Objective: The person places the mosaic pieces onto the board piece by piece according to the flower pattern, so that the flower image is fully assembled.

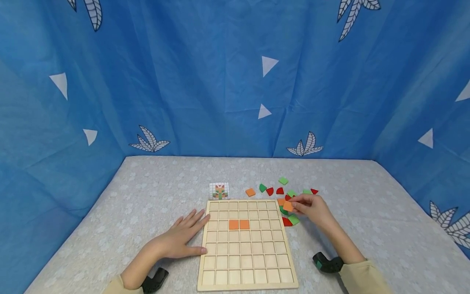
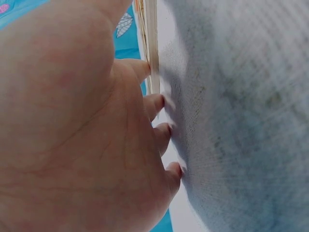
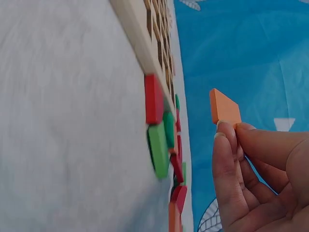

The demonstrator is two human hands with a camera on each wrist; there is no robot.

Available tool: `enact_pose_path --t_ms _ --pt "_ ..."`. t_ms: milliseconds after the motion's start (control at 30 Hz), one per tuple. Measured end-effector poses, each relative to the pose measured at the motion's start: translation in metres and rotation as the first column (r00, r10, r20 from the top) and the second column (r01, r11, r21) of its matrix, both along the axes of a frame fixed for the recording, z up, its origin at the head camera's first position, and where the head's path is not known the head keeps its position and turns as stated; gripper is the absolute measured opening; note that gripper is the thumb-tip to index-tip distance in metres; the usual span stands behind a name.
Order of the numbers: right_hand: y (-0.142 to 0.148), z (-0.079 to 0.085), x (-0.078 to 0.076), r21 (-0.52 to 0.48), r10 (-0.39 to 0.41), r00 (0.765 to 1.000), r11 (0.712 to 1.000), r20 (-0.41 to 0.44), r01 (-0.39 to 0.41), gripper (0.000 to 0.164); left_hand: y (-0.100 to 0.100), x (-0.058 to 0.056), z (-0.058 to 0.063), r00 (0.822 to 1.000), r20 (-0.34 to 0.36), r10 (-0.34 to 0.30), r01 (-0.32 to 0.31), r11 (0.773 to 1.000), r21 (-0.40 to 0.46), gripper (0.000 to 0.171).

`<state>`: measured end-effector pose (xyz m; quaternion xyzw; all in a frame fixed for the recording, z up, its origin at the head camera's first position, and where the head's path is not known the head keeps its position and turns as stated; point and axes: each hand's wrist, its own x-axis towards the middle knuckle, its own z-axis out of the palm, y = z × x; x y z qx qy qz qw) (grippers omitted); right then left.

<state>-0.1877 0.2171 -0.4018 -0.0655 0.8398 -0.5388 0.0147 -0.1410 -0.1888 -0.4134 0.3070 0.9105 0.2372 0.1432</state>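
Note:
My right hand (image 1: 311, 209) pinches an orange square tile (image 3: 225, 107) between thumb and fingertips, raised above the loose pieces at the board's right edge. The wooden grid board (image 1: 248, 286) lies flat on the table, with two orange tiles (image 1: 239, 224) side by side in its third row from the far edge. Spread flat, my left hand (image 1: 180, 238) rests along the board's left side, its thumb and index fingertip at the frame. In the left wrist view the palm and fingers (image 2: 162, 137) show beside the board's edge.
A small pattern card (image 1: 218, 191) lies just beyond the board's far left corner. Green, red and orange pieces scatter behind and right of it, among them a light green one (image 1: 283, 180) and a lone orange tile (image 1: 250, 192). A blue curtain (image 1: 205, 90) surrounds the patterned tablecloth (image 1: 165, 183).

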Motion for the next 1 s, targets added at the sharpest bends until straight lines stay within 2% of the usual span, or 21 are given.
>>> enact_pose_path --t_ms 233,467,667,1000 --pt "-0.020 0.009 0.009 -0.053 0.052 0.999 0.997 0.015 -0.051 0.019 0.001 0.000 0.002 1.000 -0.001 0.004 -0.004 1.000 -0.005 0.086" --pt "-0.035 0.007 0.014 -0.085 0.117 0.993 0.990 0.012 -0.116 0.016 0.001 0.002 0.002 1.000 0.003 0.006 -0.006 1.000 -0.014 0.086" --pt "-0.048 0.003 0.014 -0.085 0.204 0.979 0.976 0.006 -0.202 0.015 0.002 0.002 0.005 1.000 0.015 -0.002 0.002 1.000 0.013 0.086" --pt "-0.064 -0.005 0.007 -0.097 0.228 0.973 0.970 0.028 -0.224 0.012 0.001 0.001 0.002 1.000 -0.006 -0.010 0.010 1.000 0.010 0.085"
